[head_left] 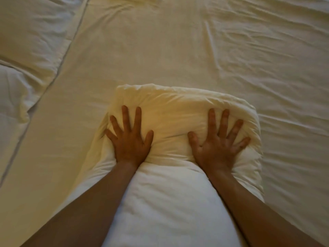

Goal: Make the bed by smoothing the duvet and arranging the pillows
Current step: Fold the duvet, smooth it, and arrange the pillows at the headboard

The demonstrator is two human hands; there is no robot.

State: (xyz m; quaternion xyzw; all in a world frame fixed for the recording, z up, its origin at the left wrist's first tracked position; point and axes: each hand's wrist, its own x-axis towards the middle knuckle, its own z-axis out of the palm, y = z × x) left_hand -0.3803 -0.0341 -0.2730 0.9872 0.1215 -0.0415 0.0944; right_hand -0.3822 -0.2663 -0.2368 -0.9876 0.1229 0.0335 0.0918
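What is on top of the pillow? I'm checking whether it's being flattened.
Both hands, left hand and right hand, press flat on the pillow, fingers spread. The fabric under the palms is hidden.

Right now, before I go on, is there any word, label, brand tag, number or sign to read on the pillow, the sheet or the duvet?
None: no text shows anywhere in the head view.
Pillow, pressed by the left hand and right hand: plain cloth, no tag or print showing.
Sheet: plain and creased, no marking.
Duvet at the left: plain, only a seam line, no label visible.
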